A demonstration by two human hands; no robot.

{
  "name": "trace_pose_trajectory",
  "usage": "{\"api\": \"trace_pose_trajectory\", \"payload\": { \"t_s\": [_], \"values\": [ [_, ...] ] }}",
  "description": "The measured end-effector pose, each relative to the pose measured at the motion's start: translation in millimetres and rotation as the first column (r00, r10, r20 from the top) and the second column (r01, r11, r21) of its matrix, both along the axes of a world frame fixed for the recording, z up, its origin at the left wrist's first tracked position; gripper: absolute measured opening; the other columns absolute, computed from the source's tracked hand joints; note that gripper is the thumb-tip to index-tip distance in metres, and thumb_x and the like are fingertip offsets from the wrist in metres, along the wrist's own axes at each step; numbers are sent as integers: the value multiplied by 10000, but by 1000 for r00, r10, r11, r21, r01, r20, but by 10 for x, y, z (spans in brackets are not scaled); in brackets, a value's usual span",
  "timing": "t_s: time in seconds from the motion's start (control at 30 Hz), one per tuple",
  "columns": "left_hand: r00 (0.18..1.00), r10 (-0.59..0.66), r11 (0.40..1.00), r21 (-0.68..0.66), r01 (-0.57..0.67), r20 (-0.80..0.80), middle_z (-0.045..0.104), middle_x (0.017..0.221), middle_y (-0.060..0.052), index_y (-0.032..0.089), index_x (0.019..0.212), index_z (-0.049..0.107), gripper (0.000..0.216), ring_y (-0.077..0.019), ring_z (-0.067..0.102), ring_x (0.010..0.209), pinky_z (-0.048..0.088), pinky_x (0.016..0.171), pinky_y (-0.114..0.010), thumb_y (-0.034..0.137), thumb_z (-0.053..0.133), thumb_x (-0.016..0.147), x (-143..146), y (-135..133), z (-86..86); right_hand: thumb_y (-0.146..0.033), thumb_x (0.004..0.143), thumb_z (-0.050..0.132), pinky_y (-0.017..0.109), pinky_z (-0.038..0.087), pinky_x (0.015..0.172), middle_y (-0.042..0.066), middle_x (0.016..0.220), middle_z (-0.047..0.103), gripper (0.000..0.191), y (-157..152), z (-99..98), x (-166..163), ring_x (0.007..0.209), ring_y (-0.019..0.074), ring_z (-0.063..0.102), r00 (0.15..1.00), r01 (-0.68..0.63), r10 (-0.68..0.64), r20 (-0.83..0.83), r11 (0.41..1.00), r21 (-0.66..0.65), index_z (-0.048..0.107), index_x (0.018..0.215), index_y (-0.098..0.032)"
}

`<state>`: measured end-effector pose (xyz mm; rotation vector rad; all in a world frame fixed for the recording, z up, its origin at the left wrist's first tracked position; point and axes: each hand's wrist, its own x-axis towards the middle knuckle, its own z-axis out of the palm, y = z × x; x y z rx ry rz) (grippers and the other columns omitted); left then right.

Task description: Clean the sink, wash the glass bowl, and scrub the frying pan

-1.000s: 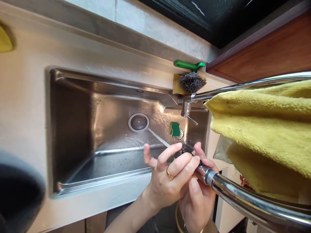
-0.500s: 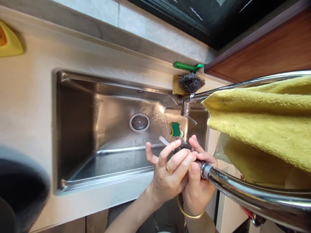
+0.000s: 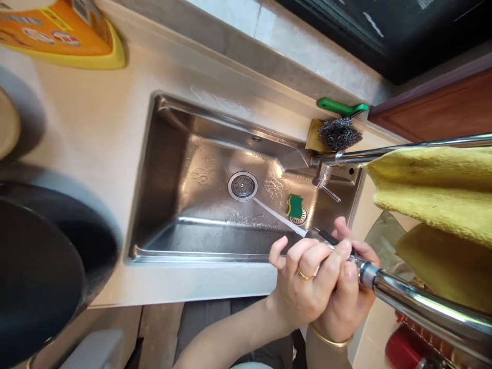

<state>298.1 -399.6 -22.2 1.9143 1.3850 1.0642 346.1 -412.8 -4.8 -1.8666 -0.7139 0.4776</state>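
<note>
Water runs from the black-and-chrome end of a curved faucet spout (image 3: pixel 323 237) in a thin stream toward the drain strainer (image 3: pixel 243 186). My left hand (image 3: pixel 307 282), with a gold ring, has its fingers curled over the spout's end; its little finger sticks up. Behind it, my right hand (image 3: pixel 351 297), with a gold bangle, grips the spout from the other side, thumb in front. The hands touch and overlap, partly hiding the spout. A green and yellow sponge (image 3: pixel 295 206) lies in the stainless steel sink (image 3: pixel 207 233), partly over a small round grate.
A steel wool scrubber (image 3: pixel 341 134) and a green-handled tool (image 3: pixel 342 107) sit behind the faucet lever (image 3: pixel 330 193). Yellow cloths (image 3: pixel 430 179) hang over the spout's arch at right. At left stand a dark pan (image 3: pixel 42 271) and an orange bottle (image 3: pixel 61 36).
My view has shifted left, bringing the pan and bottle further in. The water stream is longer and now reaches the drain. My left fingers have curled more closely around the spout's end.
</note>
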Motion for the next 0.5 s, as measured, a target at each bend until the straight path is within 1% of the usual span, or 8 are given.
{"api": "trace_pose_trajectory", "payload": {
  "t_s": [0.07,0.17,0.23,0.3,0.37,0.5],
  "values": [
    [999,-25,1000,-16,26,36,646,849,-20,227,1135,648,290,-145,556,977,239,1071,-377,210,460,914,-12,27,-15,-281,871,501,573,285,1086,88,1305,565,228,-3,-2,-8,1258,248,497,1000,-2,2,-19,1000,-15,504,1087,-204],
    [989,-97,995,-16,100,114,669,917,-37,192,1082,646,269,-156,540,1049,254,1070,-370,190,438,912,-27,104,-71,-249,864,507,560,299,1087,84,1321,548,254,10,-10,-33,1287,247,468,999,13,-13,-51,1000,12,493,1116,-216],
    [975,-164,986,19,163,150,683,956,-38,181,1054,638,259,-158,532,1103,205,1104,-387,180,419,916,-25,153,-114,-237,865,500,557,308,1087,81,1315,550,271,19,-15,-45,1292,244,464,998,24,-22,-61,999,27,492,1135,-217],
    [964,-206,979,52,199,171,694,963,-30,183,1038,630,258,-152,538,1124,142,1134,-406,175,401,920,-17,180,-146,-239,868,491,561,312,1086,75,1314,549,275,22,-19,-48,1289,244,466,997,33,-31,-65,999,33,497,1142,-218],
    [959,-210,978,56,203,190,700,959,-21,191,1038,625,259,-147,549,1124,112,1147,-419,176,395,920,-7,179,-159,-241,866,495,560,313,1087,71,1311,550,274,18,-21,-42,1288,246,467,997,30,-27,-71,999,42,504,1140,-218],
    [968,-170,985,4,173,187,705,998,-13,224,1127,602,288,-162,533,1157,121,1150,-443,191,409,916,-5,127,-156,-230,861,511,560,314,1088,73,1314,546,285,1,-27,-27,1296,249,458,997,11,-8,-81,999,39,504,1146,-221]
  ]
}}
